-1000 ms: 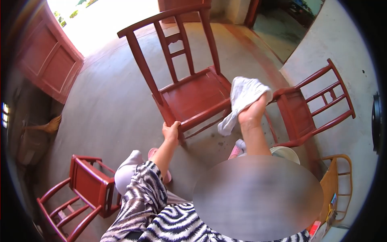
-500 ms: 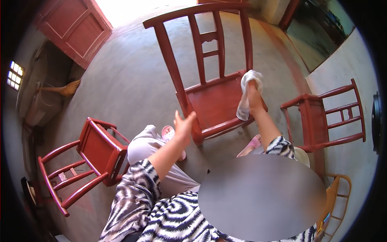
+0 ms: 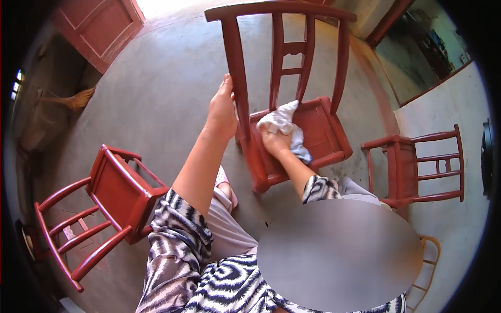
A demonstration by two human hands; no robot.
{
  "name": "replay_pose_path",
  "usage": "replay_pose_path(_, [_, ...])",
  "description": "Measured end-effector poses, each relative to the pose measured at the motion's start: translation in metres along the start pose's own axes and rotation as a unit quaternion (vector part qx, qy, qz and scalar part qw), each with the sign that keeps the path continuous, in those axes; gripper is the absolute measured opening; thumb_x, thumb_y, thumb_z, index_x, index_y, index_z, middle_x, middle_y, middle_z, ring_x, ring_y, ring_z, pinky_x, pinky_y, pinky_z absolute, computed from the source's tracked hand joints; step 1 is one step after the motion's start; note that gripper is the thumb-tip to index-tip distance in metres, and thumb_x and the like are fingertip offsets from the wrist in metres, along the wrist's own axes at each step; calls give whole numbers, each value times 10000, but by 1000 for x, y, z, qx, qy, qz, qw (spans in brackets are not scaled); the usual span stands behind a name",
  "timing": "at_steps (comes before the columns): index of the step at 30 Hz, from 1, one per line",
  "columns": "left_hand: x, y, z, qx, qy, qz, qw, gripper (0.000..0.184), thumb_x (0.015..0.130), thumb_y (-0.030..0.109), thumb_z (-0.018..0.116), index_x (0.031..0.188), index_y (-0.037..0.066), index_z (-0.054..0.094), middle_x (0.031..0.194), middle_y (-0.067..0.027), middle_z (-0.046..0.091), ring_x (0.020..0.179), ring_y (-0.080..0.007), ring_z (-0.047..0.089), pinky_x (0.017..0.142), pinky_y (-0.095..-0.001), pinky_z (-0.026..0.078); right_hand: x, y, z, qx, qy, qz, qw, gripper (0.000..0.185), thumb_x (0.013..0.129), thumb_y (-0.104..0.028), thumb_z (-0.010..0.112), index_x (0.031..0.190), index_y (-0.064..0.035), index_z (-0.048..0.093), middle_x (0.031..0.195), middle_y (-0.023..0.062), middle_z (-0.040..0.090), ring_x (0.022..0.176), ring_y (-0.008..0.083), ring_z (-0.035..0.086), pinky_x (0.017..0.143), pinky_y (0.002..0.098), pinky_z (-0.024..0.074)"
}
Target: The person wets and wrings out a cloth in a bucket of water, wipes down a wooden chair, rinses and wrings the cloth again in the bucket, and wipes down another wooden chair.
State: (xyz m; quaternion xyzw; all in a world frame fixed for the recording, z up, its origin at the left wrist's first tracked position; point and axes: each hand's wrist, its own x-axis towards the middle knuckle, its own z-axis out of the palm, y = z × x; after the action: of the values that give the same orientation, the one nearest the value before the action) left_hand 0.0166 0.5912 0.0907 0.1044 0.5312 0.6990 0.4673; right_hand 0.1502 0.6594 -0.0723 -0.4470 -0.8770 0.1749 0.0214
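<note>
A red wooden chair stands upright in front of me, its slatted back on the far side. My left hand is at the left post of its backrest, with the fingers against the post and partly hidden by it. In my right hand is a crumpled white cloth, pressed on the left part of the seat. Some of the cloth hangs past the hand toward the seat's front edge.
Another red chair lies tipped at the left, and a third red chair is by the right wall. A bamboo-like frame is at lower right. A broom and a red door are at the far left.
My right hand has moved the cloth left from the seat's right edge. My left hand has gone up from near the front left corner to the backrest post. The chair appears turned slightly.
</note>
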Motion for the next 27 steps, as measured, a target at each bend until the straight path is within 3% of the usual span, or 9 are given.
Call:
replay_pose_path(4, [-4,-14,9,-46,-29,66,996,449,943,370,349,1275,71,391,1242,11,456,1087,-117,410,935,-277,285,-21,-24,27,131,104,-88,982,528,926,-437,179,1164,-87,495,1170,159,525,1143,330,423,987,432,231])
replay_pose_path(7, [0,-17,8,-86,4,106,991,438,946,367,335,1277,86,392,1225,14,464,1070,-115,420,923,-295,299,-34,-8,-13,168,8,-224,960,339,900,-367,385,964,-96,579,919,164,599,906,351,534,823,431,369])
replay_pose_path(10, [3,-4,-11,-75,-81,38,993,443,946,368,326,1283,86,386,1239,1,460,1090,-130,411,946,-302,272,-64,10,-19,150,-4,-247,957,292,876,-330,448,828,-80,592,786,155,597,803,350,550,754,437,393])
replay_pose_path(12, [9,-8,-15,-21,-12,39,999,447,944,376,320,1275,87,401,1261,-14,450,1108,-147,402,969,-314,229,-84,24,-23,91,-115,-229,962,319,886,-384,393,898,-125,579,891,140,610,878,325,558,859,472,337])
replay_pose_path(17, [4,1,-6,-56,-55,68,995,453,937,374,343,1277,83,409,1291,-34,435,1134,-168,390,996,-330,178,-110,20,-27,64,-58,-286,954,338,902,-370,339,924,-118,562,942,152,598,951,320,541,902,513,303])
replay_pose_path(20, [-1,1,-3,-59,-38,55,996,464,931,366,364,1292,76,395,1312,-40,420,1170,-172,372,997,-324,182,-85,6,-22,16,-149,-190,970,418,913,-400,261,1027,-120,550,1075,159,567,1064,326,492,990,518,237])
replay_pose_path(22, [2,-2,0,-71,-32,63,995,473,929,362,376,1301,70,384,1327,-41,408,1192,-175,359,996,-319,186,-58,1,-7,18,-86,-213,973,471,909,-438,238,1093,-123,535,1139,177,537,1112,328,462,1004,525,203])
replay_pose_path(24, [6,-5,0,-51,-18,86,995,489,925,365,386,1304,56,376,1340,-38,395,1217,-174,341,989,-303,195,-34,-10,13,15,4,-200,980,415,907,-417,311,1074,-125,554,1055,200,561,1027,355,494,938,468,286])
replay_pose_path(27, [0,1,-1,-60,-43,67,995,488,927,372,382,1299,56,379,1328,-31,407,1206,-156,352,989,-293,189,-30,-23,19,60,22,-148,987,408,913,-384,311,1087,-92,537,1072,202,555,1045,365,480,942,471,280])
